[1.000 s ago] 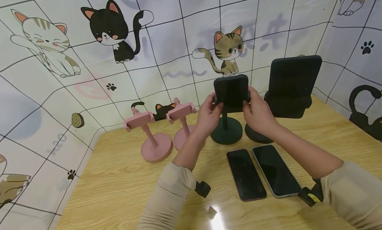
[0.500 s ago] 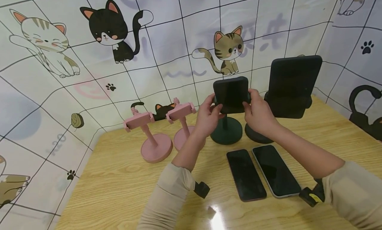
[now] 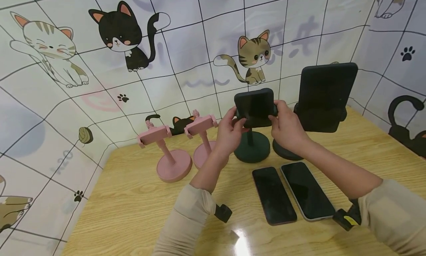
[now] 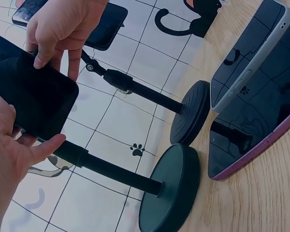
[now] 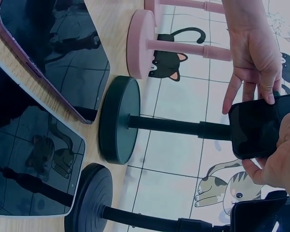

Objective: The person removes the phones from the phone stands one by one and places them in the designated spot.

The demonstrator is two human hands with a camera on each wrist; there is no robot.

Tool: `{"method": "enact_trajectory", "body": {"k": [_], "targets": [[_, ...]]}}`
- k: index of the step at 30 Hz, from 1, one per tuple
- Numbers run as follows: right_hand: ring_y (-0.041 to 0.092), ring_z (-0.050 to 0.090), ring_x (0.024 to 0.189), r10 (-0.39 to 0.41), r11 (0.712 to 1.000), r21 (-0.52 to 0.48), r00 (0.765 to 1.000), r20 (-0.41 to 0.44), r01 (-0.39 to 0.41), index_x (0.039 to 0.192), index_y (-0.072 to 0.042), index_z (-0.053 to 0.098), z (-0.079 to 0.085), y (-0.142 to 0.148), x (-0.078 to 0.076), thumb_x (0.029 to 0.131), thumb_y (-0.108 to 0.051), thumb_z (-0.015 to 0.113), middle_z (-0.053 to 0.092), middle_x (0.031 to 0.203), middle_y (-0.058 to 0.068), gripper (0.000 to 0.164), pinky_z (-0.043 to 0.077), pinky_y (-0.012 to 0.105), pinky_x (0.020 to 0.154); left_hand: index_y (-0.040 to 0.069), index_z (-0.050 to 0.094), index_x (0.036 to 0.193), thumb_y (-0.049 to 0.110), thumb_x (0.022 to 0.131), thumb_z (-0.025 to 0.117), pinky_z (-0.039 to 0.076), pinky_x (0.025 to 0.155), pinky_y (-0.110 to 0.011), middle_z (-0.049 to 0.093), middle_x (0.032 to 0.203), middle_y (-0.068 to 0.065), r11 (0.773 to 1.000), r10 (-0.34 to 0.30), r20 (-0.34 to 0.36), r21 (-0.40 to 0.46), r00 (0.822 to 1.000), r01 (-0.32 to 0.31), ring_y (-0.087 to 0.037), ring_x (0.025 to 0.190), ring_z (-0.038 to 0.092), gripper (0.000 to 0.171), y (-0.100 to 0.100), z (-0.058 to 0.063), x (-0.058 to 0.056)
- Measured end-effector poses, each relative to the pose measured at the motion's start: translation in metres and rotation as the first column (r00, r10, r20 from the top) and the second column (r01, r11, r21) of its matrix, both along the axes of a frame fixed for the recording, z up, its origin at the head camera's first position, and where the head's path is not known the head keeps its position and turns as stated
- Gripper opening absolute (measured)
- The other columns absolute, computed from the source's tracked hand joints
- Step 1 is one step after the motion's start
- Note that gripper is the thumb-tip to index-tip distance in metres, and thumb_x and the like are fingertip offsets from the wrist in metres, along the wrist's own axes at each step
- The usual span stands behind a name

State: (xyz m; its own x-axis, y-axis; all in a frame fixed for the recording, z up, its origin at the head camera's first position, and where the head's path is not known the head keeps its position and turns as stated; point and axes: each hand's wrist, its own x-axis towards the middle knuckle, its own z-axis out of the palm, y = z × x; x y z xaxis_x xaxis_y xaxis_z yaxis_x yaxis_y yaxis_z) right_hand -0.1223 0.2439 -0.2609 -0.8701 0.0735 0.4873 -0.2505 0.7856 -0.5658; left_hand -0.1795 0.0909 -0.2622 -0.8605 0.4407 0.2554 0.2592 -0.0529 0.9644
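Note:
A black phone (image 3: 254,108) sits upright at the top of a dark green phone stand (image 3: 252,149). My left hand (image 3: 229,134) grips its left side, thumb on the screen; my right hand (image 3: 289,126) grips the right side the same way. Between the hands, the stand's holder is mostly hidden behind the phone. The left wrist view shows the left hand (image 4: 9,150) with one finger stretched out under the phone's lower edge. In the right wrist view, the phone (image 5: 261,128) lies between both hands, above the green post (image 5: 174,126).
Right of the hands, a black stand (image 3: 287,150) bears a larger black device (image 3: 327,97). Two pink phone stands, a nearer one (image 3: 173,165) and a farther one (image 3: 201,130), stand left. Two phones, one red-edged (image 3: 274,195) and one pale-edged (image 3: 307,191), lie in front. A cat-print wall covering (image 3: 186,56) rises behind.
Between my hands, the phone has shifted slightly down and left and turned a little. Both hands have moved along with it, keeping their grip. The stands and the phones on the table stay put.

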Motion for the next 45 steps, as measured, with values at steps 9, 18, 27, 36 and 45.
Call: {"method": "enact_trajectory", "body": {"k": [9, 18, 27, 36, 45], "targets": [[0.029, 0.048, 0.064, 0.015, 1.000, -0.007, 1.000, -0.003, -0.015, 0.122, 0.014, 0.032, 0.007, 0.001, 0.011, 0.092, 0.003, 0.042, 0.050, 0.097, 0.027, 0.034, 0.034, 0.036, 0.055, 0.002, 0.044, 0.129, -0.005, 0.090, 0.046, 0.050, 0.079, -0.039, 0.049, 0.117, -0.018, 1.000, -0.014, -0.088, 0.004, 0.996, 0.015, -0.028, 0.104, 0.057, 0.039, -0.001, 0.004, 0.008], [0.029, 0.050, 0.071, 0.062, 0.998, 0.006, 0.998, -0.003, -0.062, 0.116, 0.010, 0.035, 0.020, -0.005, 0.027, 0.091, 0.003, 0.043, 0.051, 0.097, 0.023, 0.028, 0.036, 0.037, 0.059, 0.002, 0.045, 0.127, -0.003, 0.090, 0.047, 0.051, 0.075, -0.033, 0.052, 0.114, -0.018, 1.000, -0.019, -0.279, -0.022, 0.960, 0.013, -0.027, 0.099, 0.060, 0.037, -0.017, 0.007, 0.021], [0.024, 0.054, 0.070, 0.159, 0.987, -0.016, 0.987, -0.011, -0.159, 0.107, 0.004, 0.040, 0.032, -0.022, 0.051, 0.089, 0.004, 0.047, 0.053, 0.092, 0.016, 0.019, 0.040, 0.034, 0.057, 0.000, 0.048, 0.125, -0.005, 0.088, 0.051, 0.052, 0.068, -0.028, 0.057, 0.109, -0.017, 1.000, -0.004, -0.424, -0.016, 0.906, -0.003, -0.025, 0.090, 0.064, 0.037, -0.045, 0.005, 0.041], [0.005, 0.036, 0.049, 0.255, 0.967, 0.023, 0.959, -0.120, -0.254, 0.099, 0.001, 0.043, 0.029, -0.043, 0.063, 0.086, 0.005, 0.052, 0.040, 0.070, 0.001, 0.016, 0.033, 0.023, 0.045, -0.001, 0.050, 0.121, -0.009, 0.085, 0.053, 0.053, 0.068, -0.030, 0.058, 0.106, -0.017, 1.000, 0.028, -0.420, 0.021, 0.907, -0.021, -0.025, 0.084, 0.064, 0.037, -0.075, 0.008, 0.065], [0.002, 0.031, 0.052, 0.321, 0.947, 0.047, 0.932, -0.171, -0.317, 0.095, -0.002, 0.042, 0.015, -0.058, 0.069, 0.082, 0.010, 0.056, 0.036, 0.067, -0.006, 0.022, 0.031, 0.020, 0.045, 0.003, 0.052, 0.120, -0.013, 0.083, 0.053, 0.053, 0.069, -0.031, 0.056, 0.106, -0.014, 0.999, 0.029, -0.446, 0.036, 0.895, -0.015, -0.024, 0.087, 0.063, 0.040, -0.095, -0.002, 0.079]]}}
